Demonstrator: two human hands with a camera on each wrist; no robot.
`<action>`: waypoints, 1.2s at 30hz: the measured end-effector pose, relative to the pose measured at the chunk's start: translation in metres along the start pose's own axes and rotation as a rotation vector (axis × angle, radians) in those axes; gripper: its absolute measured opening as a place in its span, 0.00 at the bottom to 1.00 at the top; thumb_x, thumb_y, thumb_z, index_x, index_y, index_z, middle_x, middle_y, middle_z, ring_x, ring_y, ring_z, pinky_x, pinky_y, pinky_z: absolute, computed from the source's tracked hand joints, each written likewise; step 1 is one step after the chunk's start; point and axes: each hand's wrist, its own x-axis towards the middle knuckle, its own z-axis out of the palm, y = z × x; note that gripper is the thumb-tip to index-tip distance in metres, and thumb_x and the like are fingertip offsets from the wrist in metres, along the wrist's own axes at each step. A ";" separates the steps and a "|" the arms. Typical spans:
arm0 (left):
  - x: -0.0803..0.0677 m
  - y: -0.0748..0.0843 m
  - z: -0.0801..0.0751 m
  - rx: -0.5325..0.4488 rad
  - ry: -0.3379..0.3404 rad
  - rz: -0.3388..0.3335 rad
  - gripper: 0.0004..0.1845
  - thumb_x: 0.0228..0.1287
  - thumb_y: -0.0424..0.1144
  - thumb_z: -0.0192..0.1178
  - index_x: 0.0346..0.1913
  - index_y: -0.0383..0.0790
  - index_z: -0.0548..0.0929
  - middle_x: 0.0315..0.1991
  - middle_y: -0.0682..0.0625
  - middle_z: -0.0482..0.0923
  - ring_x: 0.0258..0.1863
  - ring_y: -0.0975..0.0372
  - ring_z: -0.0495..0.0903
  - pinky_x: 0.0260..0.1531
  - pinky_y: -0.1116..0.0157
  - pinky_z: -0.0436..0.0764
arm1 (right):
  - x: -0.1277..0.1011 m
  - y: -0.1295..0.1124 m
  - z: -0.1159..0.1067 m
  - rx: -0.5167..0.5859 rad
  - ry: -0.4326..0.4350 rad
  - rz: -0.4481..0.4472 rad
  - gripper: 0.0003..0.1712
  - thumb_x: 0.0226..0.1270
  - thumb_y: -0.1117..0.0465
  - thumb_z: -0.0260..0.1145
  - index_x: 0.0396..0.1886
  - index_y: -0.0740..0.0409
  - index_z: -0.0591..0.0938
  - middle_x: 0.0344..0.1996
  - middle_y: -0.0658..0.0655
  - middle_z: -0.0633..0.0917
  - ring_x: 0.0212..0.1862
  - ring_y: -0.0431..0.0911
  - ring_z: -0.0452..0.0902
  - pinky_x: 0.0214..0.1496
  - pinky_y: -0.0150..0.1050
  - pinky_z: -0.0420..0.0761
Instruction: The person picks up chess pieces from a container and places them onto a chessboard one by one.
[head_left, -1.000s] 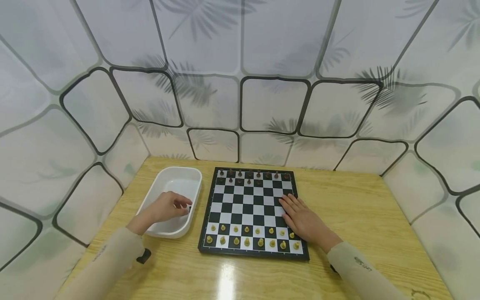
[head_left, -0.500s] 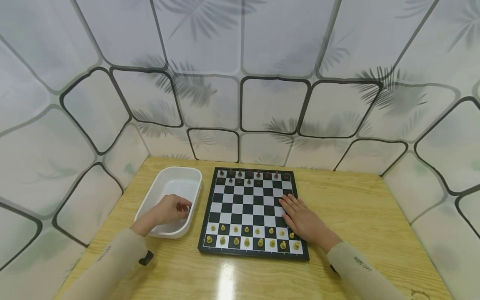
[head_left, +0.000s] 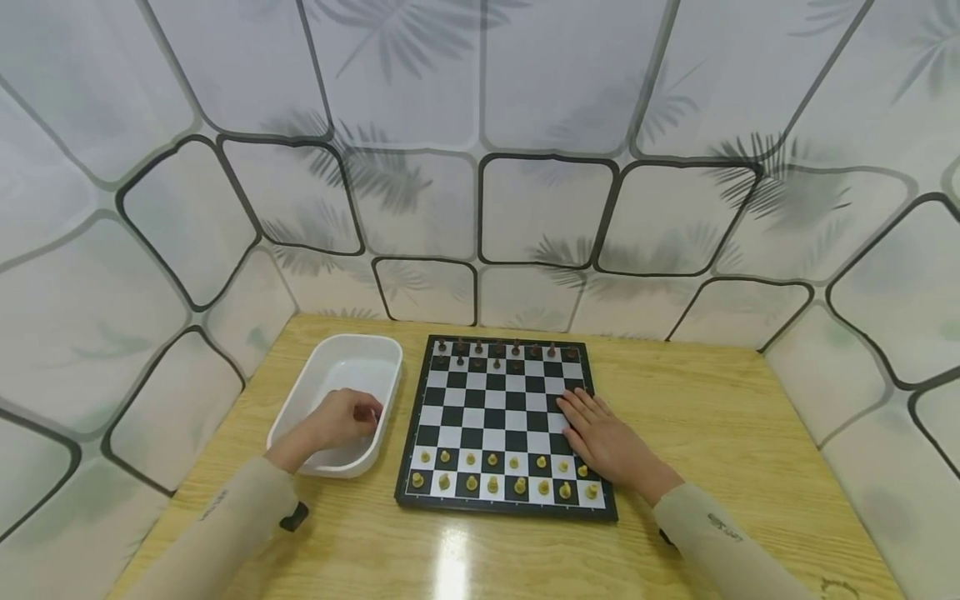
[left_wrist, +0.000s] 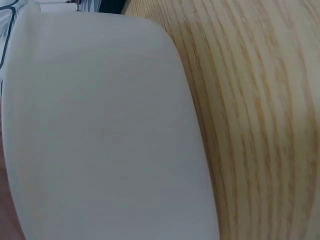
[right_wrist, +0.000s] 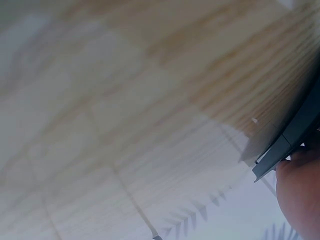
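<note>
The wooden worktop (head_left: pixel 712 433) carried a black-and-white chessboard (head_left: pixel 506 417) at its middle and a white plastic tub (head_left: pixel 360 354) just beside the board's left edge. Light pieces (head_left: pixel 495 471) filled the two near rows; dark pieces (head_left: pixel 495 350) stood along the far row, with only a few in the row before it, so that side looked unfinished.

The right hand (head_left: pixel 603 442) lay flat on the board's right side, its fingers straight and holding nothing, apparently steadying the board. The left hand (head_left: pixel 337 419) was down inside the tub near its right wall, the fingers curled inward; a small dark speck showed at the fingertips, probably a dark chess piece, though the view was too small to say whether it was pinched or only touched. The left wrist view showed just the tub's white wall (left_wrist: pixel 100 130) against the wood.

The step in hand seemed to be fetching a dark piece from the tub. The next move would call for a firm pinch, a lift clear of the tub's rim, and a carry to an open square in the far rows without knocking standing pieces.
</note>
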 end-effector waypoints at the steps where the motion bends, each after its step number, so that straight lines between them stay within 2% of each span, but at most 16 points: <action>1: 0.000 0.000 0.000 -0.007 0.010 -0.006 0.10 0.57 0.28 0.71 0.44 0.35 0.89 0.29 0.53 0.84 0.29 0.66 0.78 0.32 0.68 0.78 | 0.000 0.000 0.000 0.001 -0.001 0.001 0.34 0.85 0.48 0.52 0.81 0.62 0.65 0.81 0.62 0.66 0.84 0.60 0.56 0.84 0.58 0.60; 6: 0.002 -0.002 0.000 -0.017 0.020 -0.022 0.12 0.58 0.30 0.72 0.46 0.35 0.89 0.28 0.53 0.83 0.28 0.66 0.78 0.31 0.68 0.78 | 0.000 0.000 0.000 0.005 -0.002 0.003 0.35 0.85 0.48 0.52 0.81 0.62 0.65 0.81 0.62 0.66 0.84 0.60 0.56 0.84 0.58 0.60; 8: 0.003 -0.003 0.000 -0.001 0.016 -0.009 0.12 0.58 0.30 0.72 0.46 0.35 0.89 0.28 0.53 0.84 0.28 0.66 0.78 0.31 0.68 0.79 | 0.000 0.000 0.002 0.010 -0.001 0.002 0.35 0.86 0.48 0.52 0.82 0.61 0.65 0.81 0.62 0.66 0.84 0.60 0.56 0.84 0.58 0.60; 12: 0.005 -0.003 0.001 0.030 0.013 0.016 0.10 0.58 0.29 0.72 0.44 0.35 0.89 0.28 0.53 0.86 0.29 0.67 0.79 0.33 0.67 0.79 | 0.000 0.002 0.005 0.017 0.004 -0.001 0.35 0.86 0.48 0.52 0.82 0.61 0.65 0.82 0.62 0.65 0.84 0.60 0.55 0.84 0.59 0.59; 16: 0.006 -0.003 0.002 0.046 0.011 0.010 0.09 0.58 0.30 0.72 0.42 0.37 0.90 0.28 0.53 0.85 0.28 0.67 0.78 0.33 0.67 0.78 | 0.001 0.003 0.005 0.015 0.006 -0.002 0.35 0.85 0.48 0.52 0.82 0.61 0.65 0.81 0.62 0.66 0.84 0.60 0.56 0.84 0.59 0.60; 22: 0.006 -0.003 0.000 0.086 0.020 0.005 0.04 0.59 0.34 0.74 0.33 0.41 0.88 0.25 0.55 0.83 0.26 0.67 0.76 0.31 0.67 0.77 | 0.001 0.002 0.004 0.015 0.000 -0.001 0.35 0.86 0.48 0.51 0.82 0.62 0.65 0.81 0.63 0.66 0.84 0.61 0.56 0.84 0.58 0.60; 27: 0.004 -0.005 -0.002 0.107 0.018 0.012 0.07 0.60 0.36 0.74 0.27 0.42 0.86 0.24 0.56 0.82 0.26 0.68 0.75 0.30 0.68 0.77 | 0.000 0.001 0.003 0.016 -0.001 0.000 0.35 0.85 0.48 0.52 0.81 0.62 0.65 0.81 0.63 0.66 0.84 0.61 0.56 0.84 0.58 0.60; 36: 0.003 -0.002 -0.004 0.117 -0.001 0.052 0.04 0.60 0.34 0.75 0.29 0.42 0.90 0.26 0.55 0.87 0.28 0.69 0.79 0.33 0.68 0.81 | 0.000 0.000 0.002 0.021 0.006 -0.001 0.34 0.85 0.48 0.52 0.81 0.62 0.65 0.81 0.63 0.66 0.84 0.61 0.56 0.84 0.59 0.60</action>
